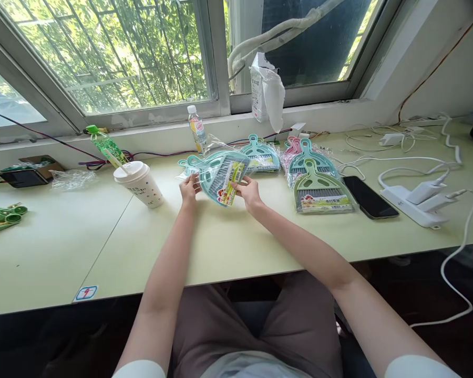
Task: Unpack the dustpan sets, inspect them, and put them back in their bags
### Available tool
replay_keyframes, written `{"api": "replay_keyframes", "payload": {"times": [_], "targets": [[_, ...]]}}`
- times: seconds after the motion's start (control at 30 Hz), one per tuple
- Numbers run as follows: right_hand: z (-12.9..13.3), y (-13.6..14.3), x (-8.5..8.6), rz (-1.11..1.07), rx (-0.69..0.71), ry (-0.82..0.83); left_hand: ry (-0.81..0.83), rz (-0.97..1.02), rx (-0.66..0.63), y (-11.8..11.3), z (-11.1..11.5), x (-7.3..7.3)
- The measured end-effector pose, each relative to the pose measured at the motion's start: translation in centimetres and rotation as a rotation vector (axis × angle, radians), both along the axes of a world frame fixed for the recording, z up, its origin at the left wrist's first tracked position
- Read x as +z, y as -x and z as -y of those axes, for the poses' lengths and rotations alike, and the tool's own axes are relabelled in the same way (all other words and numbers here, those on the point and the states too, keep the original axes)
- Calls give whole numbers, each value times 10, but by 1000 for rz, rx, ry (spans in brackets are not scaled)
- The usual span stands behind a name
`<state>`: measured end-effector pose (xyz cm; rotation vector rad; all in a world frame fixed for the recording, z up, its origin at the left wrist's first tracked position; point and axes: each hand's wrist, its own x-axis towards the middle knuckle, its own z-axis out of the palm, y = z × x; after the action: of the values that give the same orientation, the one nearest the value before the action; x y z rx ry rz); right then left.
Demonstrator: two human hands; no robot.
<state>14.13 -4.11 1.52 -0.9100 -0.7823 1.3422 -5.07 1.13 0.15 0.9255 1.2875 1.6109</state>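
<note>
Between my two hands is a light blue mini dustpan and brush set (215,178) in clear plastic, tilted above the table, with grey bristles and a yellow-green label. My left hand (189,190) grips its left side near the handle end. My right hand (249,193) pinches the bristle and label side from the right. Just behind lies another blue packaged set (260,156). To the right, several wrapped sets overlap, with a green one (323,194) in front, a teal one (309,152) behind it and a pink one (291,144) at the back.
A white paper cup (139,184) with a straw leans at the left, near a green-capped bottle (106,144). Another bottle (197,130) stands by the sill. A black phone (369,197), a power strip (412,205) and cables lie right. Green handles (2,218) lie far left.
</note>
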Motion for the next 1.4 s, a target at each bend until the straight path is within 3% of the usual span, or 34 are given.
{"api": "replay_keyframes", "payload": {"times": [0.13, 0.23, 0.27, 0.33, 0.4, 0.47, 0.53, 0.7, 0.8, 0.9, 1.03, 1.2, 1.27, 1.4], "targets": [[-3, -3, -2, 10, 7, 20, -52, -53, 110, 2, 3, 4], [-15, -16, -2, 124, 91, 48, -263, -236, 339, 2, 11, 10], [-19, -22, -1, 181, 155, 50, -320, -320, 361, 2, 13, 11], [-26, -32, 1, 278, 280, 53, -320, -451, 270, 5, 15, 12], [-29, -41, 4, 324, 352, 42, -207, -492, 112, 6, 13, 11], [-31, -48, 6, 338, 379, 24, -107, -442, 23, 7, 8, 7], [-34, -54, 7, 346, 383, 16, -72, -351, 23, 9, 3, 3], [-43, -68, 6, 283, 233, 12, -22, -188, 216, 29, -3, 3], [-48, -72, 4, 121, 66, -16, 20, -195, 243, 39, -2, 5], [-50, -73, 1, -17, -54, -42, 30, -251, 95, 37, 0, 6], [-53, -75, -3, -87, -129, -83, 37, -55, -156, 26, 0, 7], [-55, -79, -7, -128, -184, -99, -19, 307, -47, 28, 0, 9], [-55, -79, -7, -147, -187, -93, -60, 396, -82, 30, 0, 9], [-53, -73, -7, -145, -167, -46, 76, 240, -246, 30, 1, 4]]}}
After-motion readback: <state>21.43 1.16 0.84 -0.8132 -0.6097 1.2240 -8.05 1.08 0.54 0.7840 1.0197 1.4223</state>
